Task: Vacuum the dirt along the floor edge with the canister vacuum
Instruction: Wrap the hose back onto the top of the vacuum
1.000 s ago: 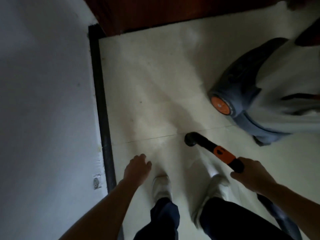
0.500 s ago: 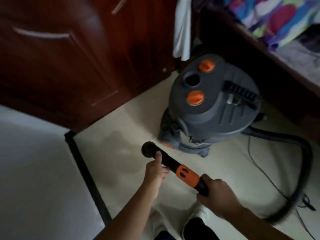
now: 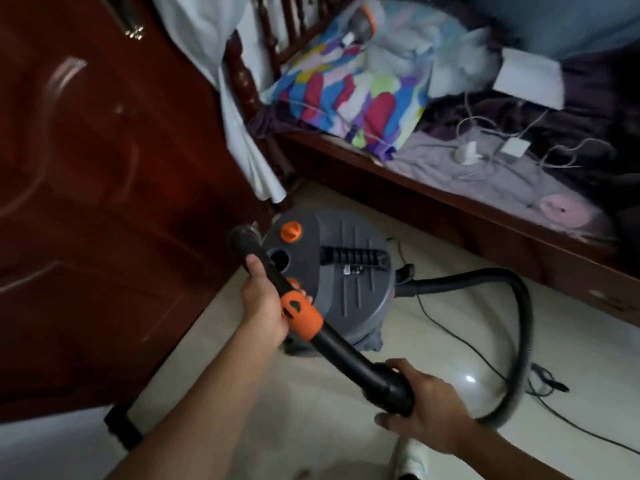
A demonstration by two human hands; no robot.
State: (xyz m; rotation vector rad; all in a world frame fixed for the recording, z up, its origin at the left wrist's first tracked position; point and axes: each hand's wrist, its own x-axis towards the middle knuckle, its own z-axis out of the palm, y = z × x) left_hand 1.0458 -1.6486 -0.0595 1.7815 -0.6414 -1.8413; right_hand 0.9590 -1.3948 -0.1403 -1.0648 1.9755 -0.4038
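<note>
- A dark wardrobe (image 3: 104,202) fills the 9 o'clock side. Where its foot meets the pale floor (image 3: 311,410) runs the edge to be cleaned, and a black skirting (image 3: 121,424) shows at 7 o'clock.
- The left grip (image 3: 265,306) is wrapped round the black tube (image 3: 346,355) just above its orange collar (image 3: 299,315), thumb laid along the tube.
- The tube's open mouth (image 3: 244,237) points to 11 o'clock, raised off the floor in front of the vacuum's lid. No floor head is seen on it.
- The grey vacuum (image 3: 346,278) stands on the floor at centre frame, close to the wardrobe's foot.
- The right grip (image 3: 426,407), at 5 o'clock, is closed round the thick cuff at the tube's lower end.
- The hose (image 3: 519,323) leaves the vacuum's side at 3 o'clock and loops down towards the right grip.
- A cluttered bed (image 3: 450,202) lines the 2 o'clock corner.
- By the look of it, no cleaning is under way at this moment, since the mouth is in the air and the edge is untouched. What seems left is to lower the mouth to the edge and run it along. Whether dirt lies there cannot be told in this dim, blurred frame.
</note>
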